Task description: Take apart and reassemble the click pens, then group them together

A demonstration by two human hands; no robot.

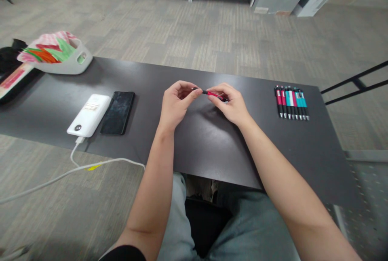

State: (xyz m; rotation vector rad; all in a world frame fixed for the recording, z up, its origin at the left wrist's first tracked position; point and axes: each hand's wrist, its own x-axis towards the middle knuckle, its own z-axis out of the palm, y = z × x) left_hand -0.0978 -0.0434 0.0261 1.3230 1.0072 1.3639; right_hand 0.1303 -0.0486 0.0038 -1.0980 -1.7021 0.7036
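Between my two hands, a red and black pen (pixel 209 93) is held level just above the table. My left hand (pixel 178 101) pinches its tip end with thumb and fingers. The fingers of my right hand (pixel 228 101) are closed around the red barrel near the other end. Part of the pen is hidden by my fingertips. Over to the right, several pens (pixel 291 103) with red, teal and white barrels lie side by side in a row on the dark table (pixel 212 148).
A white power bank (pixel 89 115) with a white cable (pixel 115 160) lies left of my hands, beside a black phone (pixel 118 113). At the far left stands a white basket (pixel 83 61) holding colourful packaging. Black metal bars (pixel 357 85) rise beyond the table's right edge.
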